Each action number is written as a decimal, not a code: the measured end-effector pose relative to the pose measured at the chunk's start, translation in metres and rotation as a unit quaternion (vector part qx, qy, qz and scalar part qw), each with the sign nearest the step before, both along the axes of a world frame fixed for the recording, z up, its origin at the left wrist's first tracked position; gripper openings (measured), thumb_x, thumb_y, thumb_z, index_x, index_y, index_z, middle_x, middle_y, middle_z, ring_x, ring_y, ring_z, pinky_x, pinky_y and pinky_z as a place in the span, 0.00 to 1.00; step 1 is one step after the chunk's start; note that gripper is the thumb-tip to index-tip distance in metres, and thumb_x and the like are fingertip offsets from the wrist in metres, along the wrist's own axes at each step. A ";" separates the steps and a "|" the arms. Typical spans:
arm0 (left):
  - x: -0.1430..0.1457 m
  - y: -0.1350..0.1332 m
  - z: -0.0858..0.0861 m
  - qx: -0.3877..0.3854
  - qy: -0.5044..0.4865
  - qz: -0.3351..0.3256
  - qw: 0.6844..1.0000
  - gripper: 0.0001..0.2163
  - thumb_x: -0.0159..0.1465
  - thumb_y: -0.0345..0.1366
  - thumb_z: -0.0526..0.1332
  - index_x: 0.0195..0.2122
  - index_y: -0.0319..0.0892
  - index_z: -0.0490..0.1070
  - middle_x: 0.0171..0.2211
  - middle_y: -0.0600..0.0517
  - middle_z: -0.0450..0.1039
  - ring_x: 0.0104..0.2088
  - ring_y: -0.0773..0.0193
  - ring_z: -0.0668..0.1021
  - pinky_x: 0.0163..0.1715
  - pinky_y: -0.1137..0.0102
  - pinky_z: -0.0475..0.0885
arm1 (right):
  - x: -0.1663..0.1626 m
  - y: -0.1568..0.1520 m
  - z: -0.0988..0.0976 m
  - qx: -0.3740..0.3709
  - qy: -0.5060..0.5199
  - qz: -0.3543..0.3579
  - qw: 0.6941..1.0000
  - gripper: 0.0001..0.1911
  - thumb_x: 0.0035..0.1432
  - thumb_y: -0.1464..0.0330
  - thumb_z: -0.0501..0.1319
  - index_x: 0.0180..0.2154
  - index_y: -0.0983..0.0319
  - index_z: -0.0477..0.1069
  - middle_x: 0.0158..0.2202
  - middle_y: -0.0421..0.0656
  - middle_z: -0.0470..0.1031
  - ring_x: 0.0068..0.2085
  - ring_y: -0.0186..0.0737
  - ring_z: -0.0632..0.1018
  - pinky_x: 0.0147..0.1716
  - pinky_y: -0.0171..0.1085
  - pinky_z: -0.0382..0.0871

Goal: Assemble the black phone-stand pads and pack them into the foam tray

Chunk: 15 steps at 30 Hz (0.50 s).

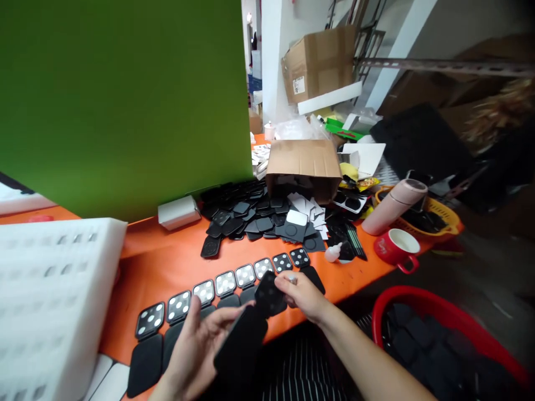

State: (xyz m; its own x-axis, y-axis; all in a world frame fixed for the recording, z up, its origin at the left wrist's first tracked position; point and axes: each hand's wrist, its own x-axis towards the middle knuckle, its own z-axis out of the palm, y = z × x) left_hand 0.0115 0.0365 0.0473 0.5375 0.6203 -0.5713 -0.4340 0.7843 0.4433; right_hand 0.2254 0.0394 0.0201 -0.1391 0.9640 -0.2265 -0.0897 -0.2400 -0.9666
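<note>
A black hinged case (pixel 242 342), opened out, is held over the table's front edge between my two hands. My left hand (pixel 198 340) grips its larger lower flap, with the thumb raised and the other fingers partly hidden behind it. Thumb and fingers of my right hand (pixel 303 295), which wears a ring, pinch the smaller square part (pixel 270 292) at its right edge. Behind my hands runs a row of several opened black cases, such as the leftmost one (pixel 150 319), their square parts showing pale round dots.
Beyond the row lies a heap of black square pieces (pixel 251 217) before an open cardboard box (pixel 305 159). A dropper bottle (pixel 333 252), red mug (pixel 396 248) and pink flask (pixel 395 206) stand right. A white rack (pixel 54 301) is left; a red tub (pixel 380 312) of black pieces is lower right.
</note>
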 end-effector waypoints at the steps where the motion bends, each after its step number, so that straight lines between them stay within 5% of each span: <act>1: -0.003 -0.008 0.001 -0.007 -0.027 -0.044 0.999 0.30 0.54 0.60 0.49 0.41 0.38 0.71 0.42 0.39 0.72 0.43 0.46 0.74 0.39 0.53 0.69 | -0.004 0.000 0.004 0.015 -0.031 0.046 0.998 0.17 0.54 0.55 0.54 0.24 0.62 0.63 0.16 0.32 0.53 0.17 0.27 0.56 0.17 0.29 0.49; 3: -0.005 -0.021 -0.002 0.005 -0.037 -0.091 0.995 0.26 0.53 0.53 0.57 0.48 0.42 0.66 0.45 0.40 0.70 0.43 0.46 0.74 0.38 0.54 0.69 | -0.012 0.001 0.011 0.047 -0.126 0.110 0.985 0.16 0.53 0.57 0.55 0.25 0.63 0.65 0.18 0.35 0.61 0.21 0.29 0.62 0.20 0.29 0.54; 6: 0.003 -0.030 -0.012 0.046 0.052 -0.073 0.995 0.22 0.51 0.38 0.64 0.48 0.44 0.64 0.46 0.43 0.70 0.38 0.55 0.76 0.38 0.60 0.70 | -0.024 -0.001 0.024 0.082 -0.293 0.094 0.948 0.12 0.52 0.58 0.57 0.33 0.61 0.67 0.28 0.38 0.70 0.29 0.34 0.70 0.27 0.31 0.59; 10: 0.010 -0.025 -0.032 0.139 0.169 -0.040 0.975 0.20 0.52 0.37 0.62 0.47 0.43 0.64 0.46 0.44 0.70 0.41 0.55 0.75 0.40 0.60 0.70 | -0.036 -0.009 0.036 0.149 -0.422 0.099 0.889 0.10 0.61 0.65 0.48 0.38 0.60 0.65 0.35 0.42 0.70 0.37 0.37 0.71 0.35 0.33 0.60; 12: 0.011 -0.023 -0.040 0.241 0.239 -0.054 0.939 0.23 0.53 0.37 0.59 0.51 0.42 0.62 0.49 0.44 0.68 0.48 0.52 0.70 0.46 0.58 0.66 | -0.042 -0.014 0.036 0.182 -0.462 0.132 0.858 0.12 0.62 0.67 0.45 0.35 0.60 0.66 0.34 0.42 0.70 0.37 0.37 0.71 0.36 0.34 0.60; 15: 0.011 -0.026 -0.048 0.385 0.378 -0.098 0.836 0.26 0.56 0.34 0.53 0.57 0.40 0.55 0.55 0.45 0.61 0.56 0.53 0.61 0.54 0.58 0.57 | -0.051 -0.020 0.030 0.191 -0.520 0.131 0.822 0.12 0.61 0.68 0.47 0.33 0.61 0.66 0.32 0.43 0.69 0.36 0.39 0.70 0.35 0.35 0.60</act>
